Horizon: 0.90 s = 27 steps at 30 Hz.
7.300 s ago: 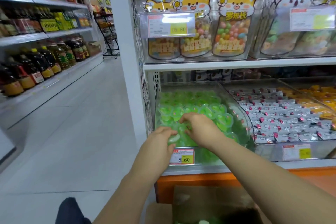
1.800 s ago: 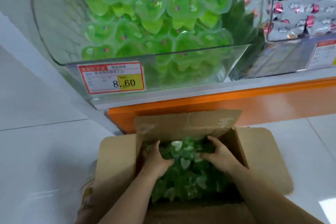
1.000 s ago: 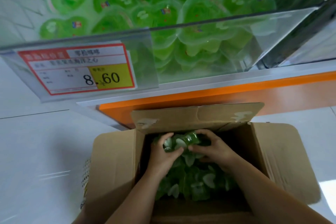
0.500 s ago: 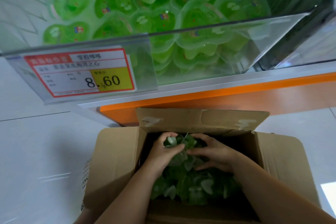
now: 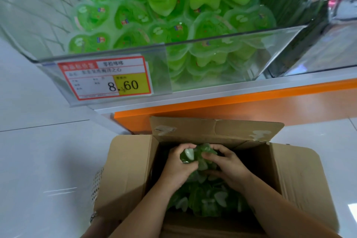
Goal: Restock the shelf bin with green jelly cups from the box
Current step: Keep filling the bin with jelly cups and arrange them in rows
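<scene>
Down in the cardboard box (image 5: 127, 170) on the floor, against the orange shelf base: loose heap of green jelly cups (image 5: 202, 201), small heart-shaped tubs, translucent green with pale film lids. Left hand (image 5: 176, 169) curled round a bunch at the far end of the box, one white-lidded cup (image 5: 189, 155) pinched under the thumb; right hand (image 5: 230, 170) cupped against the same bunch, fingers bent round it. Probably light, stiff-walled but slick plastic, apt to squirt out of a loose clutch; best taken by the flared rims or scooped from beneath, no pressing on the film lids. Overhead, clear shelf bin (image 5: 241, 34) at the front shelf edge, heaped with the same cups, price tag (image 5: 108, 78) on its front.
</scene>
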Each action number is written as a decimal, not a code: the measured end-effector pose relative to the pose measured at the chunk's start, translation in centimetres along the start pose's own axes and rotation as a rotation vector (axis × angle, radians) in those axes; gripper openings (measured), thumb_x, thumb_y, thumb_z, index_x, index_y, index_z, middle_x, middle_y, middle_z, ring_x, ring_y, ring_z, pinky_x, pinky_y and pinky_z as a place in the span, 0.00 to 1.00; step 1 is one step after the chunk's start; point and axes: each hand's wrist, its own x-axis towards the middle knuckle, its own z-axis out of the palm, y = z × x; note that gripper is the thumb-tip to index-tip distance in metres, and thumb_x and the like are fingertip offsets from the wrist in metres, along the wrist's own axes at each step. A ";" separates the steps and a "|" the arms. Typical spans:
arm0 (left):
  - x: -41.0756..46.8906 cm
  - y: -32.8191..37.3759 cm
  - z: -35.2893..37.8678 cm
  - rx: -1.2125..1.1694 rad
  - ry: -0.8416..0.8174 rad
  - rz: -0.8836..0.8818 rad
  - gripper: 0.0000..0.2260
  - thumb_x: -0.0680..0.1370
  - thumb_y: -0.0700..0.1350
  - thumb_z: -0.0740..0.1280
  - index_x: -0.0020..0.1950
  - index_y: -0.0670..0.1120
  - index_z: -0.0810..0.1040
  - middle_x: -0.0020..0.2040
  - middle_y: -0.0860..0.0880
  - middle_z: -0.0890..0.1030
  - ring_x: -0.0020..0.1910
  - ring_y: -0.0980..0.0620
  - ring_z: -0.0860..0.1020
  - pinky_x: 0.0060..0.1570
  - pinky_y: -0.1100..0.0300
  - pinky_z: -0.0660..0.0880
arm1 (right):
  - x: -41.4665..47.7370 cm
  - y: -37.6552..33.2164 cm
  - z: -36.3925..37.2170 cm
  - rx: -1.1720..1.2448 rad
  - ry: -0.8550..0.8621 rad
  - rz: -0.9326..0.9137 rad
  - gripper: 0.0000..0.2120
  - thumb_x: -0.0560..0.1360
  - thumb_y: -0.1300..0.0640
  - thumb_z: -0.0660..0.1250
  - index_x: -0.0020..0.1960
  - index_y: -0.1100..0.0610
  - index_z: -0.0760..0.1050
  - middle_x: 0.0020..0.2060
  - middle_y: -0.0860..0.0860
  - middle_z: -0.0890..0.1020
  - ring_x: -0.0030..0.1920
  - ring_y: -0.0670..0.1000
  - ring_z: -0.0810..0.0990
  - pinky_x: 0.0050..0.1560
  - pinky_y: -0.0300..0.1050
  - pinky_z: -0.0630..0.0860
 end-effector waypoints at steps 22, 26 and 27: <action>-17.7 15.2 -4.8 0.326 -0.010 0.585 0.18 0.71 0.40 0.73 0.47 0.63 0.74 0.54 0.61 0.75 0.52 0.66 0.74 0.50 0.75 0.67 | -21.0 -11.1 0.1 -0.427 -0.009 -0.574 0.07 0.71 0.70 0.67 0.42 0.60 0.80 0.32 0.51 0.78 0.24 0.42 0.72 0.25 0.32 0.67; -21.2 18.9 -6.0 0.205 0.046 0.703 0.17 0.70 0.40 0.74 0.50 0.60 0.78 0.54 0.56 0.77 0.46 0.60 0.77 0.48 0.66 0.73 | -25.8 -14.5 1.0 -0.486 -0.045 -0.755 0.07 0.69 0.68 0.70 0.42 0.57 0.80 0.35 0.53 0.80 0.35 0.48 0.75 0.37 0.37 0.71; -21.7 19.8 -6.4 0.196 0.061 0.736 0.16 0.71 0.40 0.74 0.52 0.59 0.78 0.54 0.56 0.77 0.47 0.59 0.77 0.49 0.67 0.73 | -26.8 -15.4 1.3 -0.481 -0.058 -0.794 0.07 0.68 0.68 0.71 0.42 0.57 0.80 0.37 0.55 0.81 0.37 0.50 0.76 0.41 0.41 0.72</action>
